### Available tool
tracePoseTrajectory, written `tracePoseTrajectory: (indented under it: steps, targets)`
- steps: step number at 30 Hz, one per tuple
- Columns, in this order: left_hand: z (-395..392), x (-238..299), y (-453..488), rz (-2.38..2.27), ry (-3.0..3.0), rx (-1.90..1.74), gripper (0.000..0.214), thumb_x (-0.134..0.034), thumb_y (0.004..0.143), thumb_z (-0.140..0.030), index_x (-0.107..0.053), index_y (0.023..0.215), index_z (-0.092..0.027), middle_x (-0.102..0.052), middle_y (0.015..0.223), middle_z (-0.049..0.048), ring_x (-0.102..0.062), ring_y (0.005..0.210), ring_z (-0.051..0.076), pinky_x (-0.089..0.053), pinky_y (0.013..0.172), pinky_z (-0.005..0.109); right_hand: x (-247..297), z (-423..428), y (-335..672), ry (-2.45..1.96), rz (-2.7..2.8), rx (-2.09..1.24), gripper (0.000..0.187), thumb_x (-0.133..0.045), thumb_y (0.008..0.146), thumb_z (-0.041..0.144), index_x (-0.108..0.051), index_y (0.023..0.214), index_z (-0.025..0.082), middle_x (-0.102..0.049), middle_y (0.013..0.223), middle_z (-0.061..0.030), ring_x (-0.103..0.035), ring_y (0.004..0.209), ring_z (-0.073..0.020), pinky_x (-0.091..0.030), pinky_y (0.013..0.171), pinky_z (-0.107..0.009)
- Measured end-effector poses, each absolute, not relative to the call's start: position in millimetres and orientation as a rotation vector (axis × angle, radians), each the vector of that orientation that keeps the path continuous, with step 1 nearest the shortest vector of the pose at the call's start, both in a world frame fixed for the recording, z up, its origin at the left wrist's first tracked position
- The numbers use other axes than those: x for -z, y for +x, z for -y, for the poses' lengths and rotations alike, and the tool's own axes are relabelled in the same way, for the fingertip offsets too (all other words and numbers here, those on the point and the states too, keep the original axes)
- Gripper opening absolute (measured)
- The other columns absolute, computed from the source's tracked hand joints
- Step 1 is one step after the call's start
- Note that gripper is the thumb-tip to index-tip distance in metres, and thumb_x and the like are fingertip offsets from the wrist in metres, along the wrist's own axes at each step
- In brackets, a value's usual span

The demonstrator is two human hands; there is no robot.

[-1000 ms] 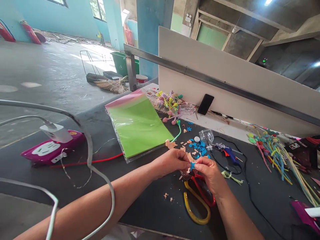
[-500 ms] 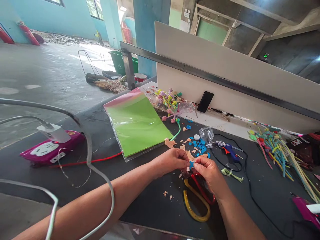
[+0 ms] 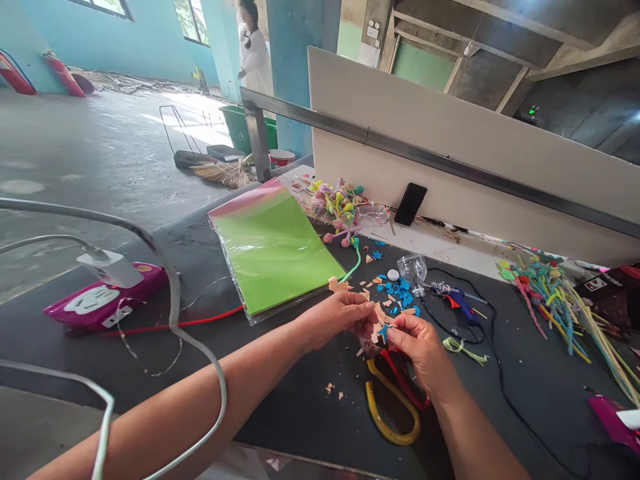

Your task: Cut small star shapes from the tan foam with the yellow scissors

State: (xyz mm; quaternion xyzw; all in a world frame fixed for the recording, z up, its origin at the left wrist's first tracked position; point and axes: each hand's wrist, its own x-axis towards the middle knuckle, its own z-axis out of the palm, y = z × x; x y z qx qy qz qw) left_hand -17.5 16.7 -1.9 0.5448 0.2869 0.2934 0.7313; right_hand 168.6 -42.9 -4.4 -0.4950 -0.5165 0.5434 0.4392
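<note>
My right hand [image 3: 419,348] pinches a small blue foam star [image 3: 384,331] between thumb and forefinger, just above the dark table [image 3: 280,413]. My left hand [image 3: 341,316] is curled close beside it, its fingertips a little apart from the star; I cannot make out anything in them. Scissors with yellow and red handles [image 3: 395,407] lie on the table under both hands. Blue and peach foam scraps [image 3: 397,293] are scattered just beyond my fingers.
A green sheet pack [image 3: 273,250] lies to the left. A pink power strip [image 3: 103,297] with cables sits far left. A glue gun [image 3: 457,300], a clear bottle top [image 3: 414,272], a phone [image 3: 411,205] and coloured stems [image 3: 560,307] lie around. A person [image 3: 253,57] stands far off.
My left hand's fingertips have drawn slightly away from the star, which stays in my right hand. A person has come into view in the background.
</note>
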Motion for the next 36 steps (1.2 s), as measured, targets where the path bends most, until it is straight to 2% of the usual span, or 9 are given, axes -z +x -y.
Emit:
tracePoseTrajectory:
  steps: [3,5,10,17,22,27,31,33,36]
  targets:
    - [-14.3,0.3,-17.2,-0.616,1.203,-0.631,0.044,-0.055,0.079,-0.054,-0.065,0.076,-0.012,-0.064,0.068,0.0047,-0.060,0.062,0.013,-0.046,0.062,0.025,2.8,44.6,168.5,-1.282,1.308,-1.324,0.019,-0.064,0.078,0.033,-0.057,0.069,0.018,-0.049,0.062,0.0049,-0.041,0.059,-0.0105,-0.033,0.057,-0.024]
    - [-11.5,-0.7,-15.8,-0.609,1.231,-0.608,0.041,-0.059,0.076,-0.053,-0.065,0.077,-0.013,-0.064,0.068,0.0044,-0.060,0.063,0.014,-0.046,0.062,0.025,2.6,45.7,167.9,-1.301,1.316,-1.320,0.019,-0.063,0.078,0.034,-0.057,0.070,0.018,-0.049,0.061,0.0052,-0.040,0.058,-0.0104,-0.033,0.056,-0.024]
    - [-6.1,-0.2,-10.6,-0.617,1.289,-0.545,0.029,-0.073,0.065,-0.038,-0.064,0.080,-0.014,-0.067,0.068,0.0022,-0.061,0.063,0.014,-0.045,0.060,0.025,2.2,45.8,165.5,-1.324,1.312,-1.305,0.019,-0.063,0.077,0.036,-0.057,0.070,0.019,-0.050,0.061,0.0051,-0.042,0.057,-0.0107,-0.034,0.055,-0.024]
    - [-2.1,2.3,-4.5,-0.710,1.229,-0.659,0.017,-0.070,0.069,-0.029,-0.063,0.070,-0.014,-0.066,0.061,0.0028,-0.061,0.057,0.015,-0.045,0.058,0.026,-2.0,45.8,161.3,-1.325,1.245,-1.268,0.022,-0.066,0.073,0.037,-0.057,0.066,0.018,-0.048,0.055,0.0067,-0.037,0.050,-0.0084,-0.029,0.049,-0.023]
    - [-2.4,3.2,-4.6,-0.701,1.202,-0.714,0.015,-0.067,0.071,-0.027,-0.060,0.068,-0.014,-0.063,0.057,0.0013,-0.059,0.054,0.013,-0.045,0.058,0.026,-1.1,45.9,161.8,-1.308,1.246,-1.265,0.020,-0.065,0.076,0.036,-0.059,0.068,0.018,-0.052,0.056,0.0055,-0.040,0.051,-0.0088,-0.032,0.052,-0.023]
    - [-10.8,0.9,-11.1,-0.689,1.166,-0.798,0.016,-0.067,0.072,-0.025,-0.058,0.065,-0.013,-0.062,0.057,0.0011,-0.056,0.054,0.012,-0.043,0.059,0.025,0.2,39.4,169.2,-1.362,1.363,-1.159,0.022,-0.053,0.084,0.038,-0.062,0.077,0.019,-0.061,0.070,-0.0005,-0.055,0.067,-0.0148,-0.042,0.064,-0.027]
    - [-16.9,0.1,-14.3,-0.667,1.162,-0.882,0.017,-0.066,0.074,-0.026,-0.057,0.066,-0.013,-0.062,0.058,0.0011,-0.054,0.056,0.010,-0.040,0.060,0.023,-7.4,51.8,170.1,-1.669,1.817,-0.841,0.015,-0.048,0.085,0.031,-0.059,0.082,0.023,-0.062,0.073,-0.0005,-0.056,0.069,-0.0172,-0.042,0.064,-0.029]
    - [-16.8,-0.3,-14.3,-0.645,1.158,-0.917,0.018,-0.065,0.075,-0.027,-0.056,0.067,-0.014,-0.062,0.059,0.0007,-0.054,0.057,0.010,-0.040,0.061,0.022,-12.2,67.9,167.7,-1.810,2.051,-0.623,0.011,-0.053,0.081,0.030,-0.059,0.088,0.024,-0.062,0.085,-0.0030,-0.057,0.080,-0.0213,-0.042,0.069,-0.032]
    - [-13.8,-1.8,-13.9,-0.616,1.173,-0.936,0.018,-0.065,0.076,-0.028,-0.057,0.068,-0.014,-0.061,0.060,-0.0001,-0.053,0.058,0.010,-0.039,0.061,0.022,-13.8,92.0,163.7,-1.922,2.193,-0.456,0.030,-0.063,0.072,0.027,-0.058,0.101,0.024,-0.060,0.100,-0.0066,-0.053,0.097,-0.0274,-0.042,0.080,-0.037]
